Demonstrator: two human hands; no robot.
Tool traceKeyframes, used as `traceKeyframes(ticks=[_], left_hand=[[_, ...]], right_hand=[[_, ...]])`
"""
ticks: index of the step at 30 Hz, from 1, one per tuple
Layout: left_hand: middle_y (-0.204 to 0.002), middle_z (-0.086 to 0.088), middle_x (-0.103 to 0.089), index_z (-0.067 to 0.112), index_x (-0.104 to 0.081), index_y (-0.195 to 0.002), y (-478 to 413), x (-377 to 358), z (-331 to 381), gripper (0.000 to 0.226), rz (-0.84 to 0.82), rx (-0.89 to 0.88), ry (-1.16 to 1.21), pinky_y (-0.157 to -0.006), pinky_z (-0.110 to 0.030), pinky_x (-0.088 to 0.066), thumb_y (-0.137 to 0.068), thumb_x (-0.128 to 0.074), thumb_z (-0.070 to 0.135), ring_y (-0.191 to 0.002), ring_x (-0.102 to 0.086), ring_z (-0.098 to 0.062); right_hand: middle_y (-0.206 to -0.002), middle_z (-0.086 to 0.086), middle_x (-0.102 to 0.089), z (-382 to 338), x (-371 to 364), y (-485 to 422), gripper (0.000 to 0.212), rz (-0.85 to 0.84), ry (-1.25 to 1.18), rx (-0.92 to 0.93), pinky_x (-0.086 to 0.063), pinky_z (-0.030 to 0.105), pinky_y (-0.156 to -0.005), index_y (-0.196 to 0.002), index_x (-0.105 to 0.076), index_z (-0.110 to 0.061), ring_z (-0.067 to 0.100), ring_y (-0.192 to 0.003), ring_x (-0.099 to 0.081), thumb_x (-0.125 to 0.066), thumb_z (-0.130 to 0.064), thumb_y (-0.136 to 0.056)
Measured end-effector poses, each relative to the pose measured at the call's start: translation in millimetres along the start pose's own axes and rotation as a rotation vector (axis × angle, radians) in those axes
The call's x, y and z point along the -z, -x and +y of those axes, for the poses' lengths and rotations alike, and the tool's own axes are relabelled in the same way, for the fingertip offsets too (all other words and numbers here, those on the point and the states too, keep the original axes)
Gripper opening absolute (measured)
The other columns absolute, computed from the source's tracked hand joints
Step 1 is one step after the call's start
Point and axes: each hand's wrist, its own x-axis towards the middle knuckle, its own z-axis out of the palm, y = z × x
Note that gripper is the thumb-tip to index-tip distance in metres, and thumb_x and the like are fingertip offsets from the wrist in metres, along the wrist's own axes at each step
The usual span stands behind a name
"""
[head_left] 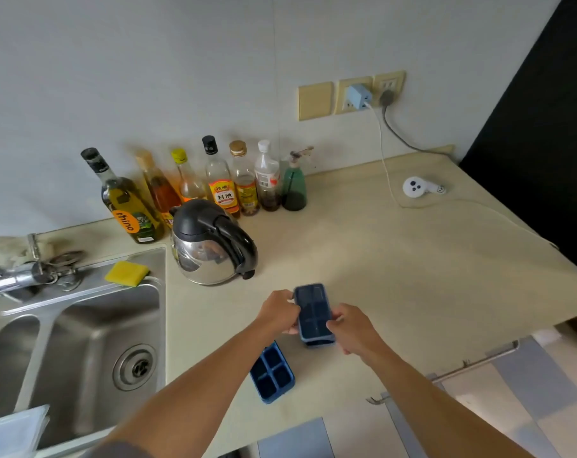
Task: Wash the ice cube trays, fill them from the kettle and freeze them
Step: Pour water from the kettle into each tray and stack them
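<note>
Holding a dark blue rectangular ice cube tray (313,312) between both hands, you have it over the pale cream table (396,266), close to the table's near edge. Your left hand (278,314) curls its fingers round the tray's left long side, and your right hand (353,328) closes a grip on the right long side, so both hands are clamped on this one tray. A further dark blue layer shows under its near end; whether that is a lid or another tray cannot be told.

A second dark blue ice cube tray (273,371) lies flat on the table just nearer to you and to the left, its square compartments facing up and its far end hidden by your left forearm.

Beyond your hands stands a stainless steel kettle with a black lid and handle (211,242), just beside the stainless steel sink (82,325). A yellow sponge (127,273) rests on the sink's far rim.

A row of glass and plastic condiment bottles (219,180) lines the wall behind the kettle, ending at a green spray bottle (293,186). A white cable (384,160) runs down from a blue wall charger (358,96) onto the table, past a small round white device (416,187).
</note>
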Motion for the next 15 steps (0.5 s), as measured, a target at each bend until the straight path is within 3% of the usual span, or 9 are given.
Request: traceKeyframes(ticks=[2,5,7,10,12,15], left_hand=[[-0.102,-0.015,-0.071,0.011,-0.052,-0.136,-2,-4,-1,0.041,-0.03,0.016,-0.025,-0.057,-0.028,-0.061,-0.098,-0.047,-0.004,-0.079,-0.074,-0.023],[-0.106,-0.017,-0.071,0.01,-0.05,-0.141,-8,-8,-8,0.046,-0.036,0.007,-0.062,-0.064,-0.032,-0.064,-0.097,-0.049,-0.002,-0.083,-0.075,-0.024],[-0.104,-0.015,-0.072,0.011,-0.045,-0.146,-9,-8,-10,0.051,-0.022,-0.011,-0.091,-0.064,-0.031,-0.063,-0.097,-0.055,0.002,-0.083,-0.074,-0.023],[-0.093,-0.001,-0.071,0.015,-0.049,-0.144,-9,2,-13,0.049,0.111,-0.125,-0.216,-0.07,-0.03,-0.058,-0.097,-0.062,0.019,-0.082,-0.069,-0.015],[-0.09,0.011,-0.067,0.018,-0.057,-0.136,-3,17,-17,0.038,0.235,-0.223,-0.314,-0.067,-0.023,-0.052,-0.098,-0.061,0.026,-0.081,-0.063,-0.006],[-0.108,0.004,-0.069,0.019,-0.064,-0.126,11,45,-34,0.028,0.355,-0.269,-0.464,-0.075,-0.025,-0.047,-0.099,-0.058,0.025,-0.089,-0.061,-0.013]], right_hand=[[-0.083,0.01,-0.063,7,-1,-2,0.019,-0.01,0.004,-0.044,-0.041,0.03,-0.054,-0.106,-0.065,-0.005,0.019,-0.061,-0.052,-0.05,-0.003,-0.094],[-0.087,0.011,-0.065,13,-3,-4,0.017,-0.005,0.001,-0.048,-0.044,0.031,-0.058,-0.104,-0.065,-0.005,0.019,-0.065,-0.055,-0.052,-0.003,-0.093],[-0.097,0.007,-0.064,13,-2,-3,0.01,0.043,0.113,-0.017,-0.042,0.025,-0.06,-0.105,-0.062,-0.009,0.018,-0.075,-0.055,-0.055,-0.012,-0.097],[-0.107,0.003,-0.064,8,0,5,0.024,0.179,0.227,0.093,-0.041,0.024,-0.067,-0.119,-0.059,-0.01,0.017,-0.09,-0.059,-0.056,-0.028,-0.103],[-0.101,0.0,-0.067,-4,-2,15,0.02,0.172,0.169,0.186,-0.047,0.027,-0.072,-0.116,-0.061,-0.014,0.016,-0.088,-0.063,-0.056,-0.028,-0.102],[-0.081,0.0,-0.066,-22,-12,30,0.016,0.016,0.169,0.289,-0.051,0.035,-0.072,-0.102,-0.063,-0.015,0.02,-0.076,-0.063,-0.057,-0.029,-0.101]])
